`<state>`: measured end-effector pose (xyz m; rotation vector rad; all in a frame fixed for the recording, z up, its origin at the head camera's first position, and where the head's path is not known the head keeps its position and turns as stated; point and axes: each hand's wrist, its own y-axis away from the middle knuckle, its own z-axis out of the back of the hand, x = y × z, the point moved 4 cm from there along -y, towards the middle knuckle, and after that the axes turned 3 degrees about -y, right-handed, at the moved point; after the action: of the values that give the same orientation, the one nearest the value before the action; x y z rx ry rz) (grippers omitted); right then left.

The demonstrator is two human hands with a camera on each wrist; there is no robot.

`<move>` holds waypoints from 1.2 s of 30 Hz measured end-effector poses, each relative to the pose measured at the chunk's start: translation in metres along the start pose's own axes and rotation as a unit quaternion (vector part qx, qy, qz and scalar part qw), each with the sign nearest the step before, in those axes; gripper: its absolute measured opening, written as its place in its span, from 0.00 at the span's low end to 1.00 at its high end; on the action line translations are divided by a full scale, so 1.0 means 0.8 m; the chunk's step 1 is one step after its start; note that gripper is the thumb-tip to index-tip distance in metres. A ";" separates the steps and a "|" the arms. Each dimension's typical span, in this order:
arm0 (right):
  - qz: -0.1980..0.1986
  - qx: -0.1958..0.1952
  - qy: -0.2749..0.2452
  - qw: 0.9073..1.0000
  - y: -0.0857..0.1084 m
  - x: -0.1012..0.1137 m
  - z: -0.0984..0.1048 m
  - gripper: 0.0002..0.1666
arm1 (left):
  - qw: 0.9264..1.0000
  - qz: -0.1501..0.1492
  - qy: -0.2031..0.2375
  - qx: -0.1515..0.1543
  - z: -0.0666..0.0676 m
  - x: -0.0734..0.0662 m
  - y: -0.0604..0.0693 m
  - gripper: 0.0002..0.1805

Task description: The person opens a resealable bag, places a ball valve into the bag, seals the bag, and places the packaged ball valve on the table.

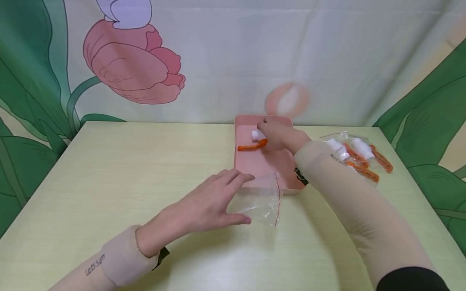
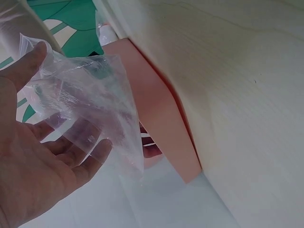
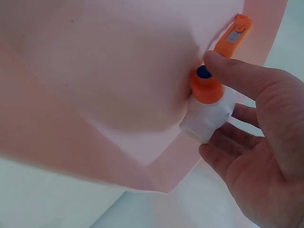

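Note:
In the right wrist view, a white plastic valve (image 3: 206,116) with an orange lever handle (image 3: 232,40) is at the far end of the pink tray. My right hand (image 1: 278,135) grips it, thumb on the orange part near a blue cap, fingers around the white body. The head view shows its white end and handle past my hand. My left hand (image 1: 212,202) holds a clear zip bag (image 1: 260,202) with a red seal line in front of the tray. Its thumb and fingers are spread about the bag (image 2: 90,95), which hangs loose.
The pink tray (image 1: 255,166) stands near the table's back edge. To its right lie several clear bags (image 1: 358,151) holding white and orange valves. A printed curtain hangs behind the pale wooden table (image 1: 120,173).

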<state>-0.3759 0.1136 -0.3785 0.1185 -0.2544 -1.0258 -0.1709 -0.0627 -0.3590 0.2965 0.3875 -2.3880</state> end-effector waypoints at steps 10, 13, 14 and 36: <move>-0.017 0.001 -0.026 1.000 -0.005 -0.008 -0.008 0.35 | 1.000 0.005 -0.002 0.010 -0.001 0.000 0.001 0.45; -0.016 0.001 -0.023 1.000 -0.006 -0.010 -0.009 0.34 | 1.000 0.003 -0.001 0.010 -0.001 0.001 0.002 0.45; -0.016 0.001 -0.025 1.000 -0.007 -0.010 -0.009 0.34 | 1.000 0.003 -0.002 0.009 -0.001 0.001 0.002 0.45; 0.033 -0.094 -0.096 0.990 0.022 -0.034 0.029 0.26 | 1.000 0.022 0.001 0.009 -0.001 0.008 0.008 0.44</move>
<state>-0.3807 0.1462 -0.3563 -0.1605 -0.3330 -0.9912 -0.1714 -0.0708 -0.3633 0.3132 0.3564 -2.3500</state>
